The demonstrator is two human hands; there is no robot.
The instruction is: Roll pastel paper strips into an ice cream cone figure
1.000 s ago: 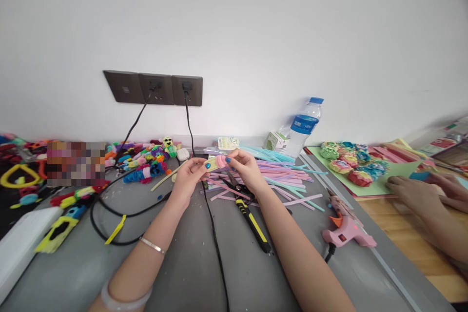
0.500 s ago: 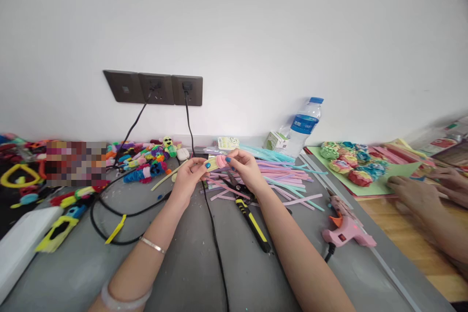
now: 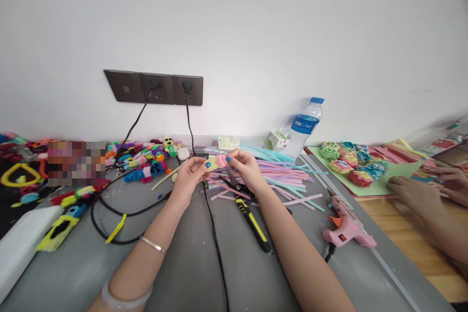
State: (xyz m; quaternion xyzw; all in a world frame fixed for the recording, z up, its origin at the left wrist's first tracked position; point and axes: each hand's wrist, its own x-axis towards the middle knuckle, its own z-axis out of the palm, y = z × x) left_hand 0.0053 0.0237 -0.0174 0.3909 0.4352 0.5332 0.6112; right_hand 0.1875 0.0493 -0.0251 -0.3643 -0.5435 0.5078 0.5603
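Note:
A small fuzzy piece, pale yellow on the left and pink on the right (image 3: 221, 161), is held up between both hands. My left hand (image 3: 188, 181) pinches its yellow end. The fingers of my right hand (image 3: 247, 169) are closed on the pink end. Just beneath lie many pastel pipe cleaners (image 3: 288, 172) in pink, purple and turquoise. Black and yellow pliers (image 3: 254, 224) rest on the grey table (image 3: 183, 263) under my right hand, with their jaws toward the piece.
A pink glue gun (image 3: 347, 233) and a water bottle (image 3: 305, 124) stand to the right. Black cables (image 3: 215, 243) cross the table. Colourful fuzzy crafts (image 3: 146, 158) lie left. Another person's hands (image 3: 417, 195) touch green paper (image 3: 397, 181) with crumpled paper balls (image 3: 360, 178).
The other person's farther hand has shifted slightly at the far right. My hands and the piece between them look almost the same.

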